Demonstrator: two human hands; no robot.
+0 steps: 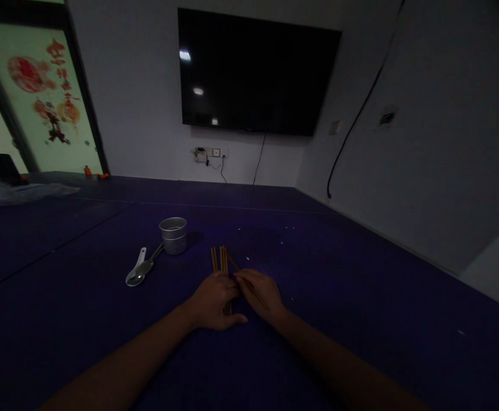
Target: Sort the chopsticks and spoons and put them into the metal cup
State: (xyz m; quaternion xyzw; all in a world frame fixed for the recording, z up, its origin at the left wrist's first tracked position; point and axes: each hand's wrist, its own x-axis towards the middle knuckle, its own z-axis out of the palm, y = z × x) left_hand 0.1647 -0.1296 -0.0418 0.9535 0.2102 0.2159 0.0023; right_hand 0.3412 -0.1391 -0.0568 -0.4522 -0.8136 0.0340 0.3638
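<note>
Several brown wooden chopsticks lie side by side on the dark blue surface, pointing away from me. My left hand is wrapped over them from above, its thumb stretched out to the right. The middle of the bundle is hidden beneath that hand. Close on the right, my right hand pinches a single chopstick. It slants, its far tip touching or very near the others. Left of the chopsticks, a silver metal cup stands upright. Beside the cup lie a metal spoon and a white spoon, overlapping.
The broad blue surface runs to the wall, with small white scraps scattered on it. Clear plastic sheeting and a dark object lie far left. A television hangs ahead; a black cable dangles at right.
</note>
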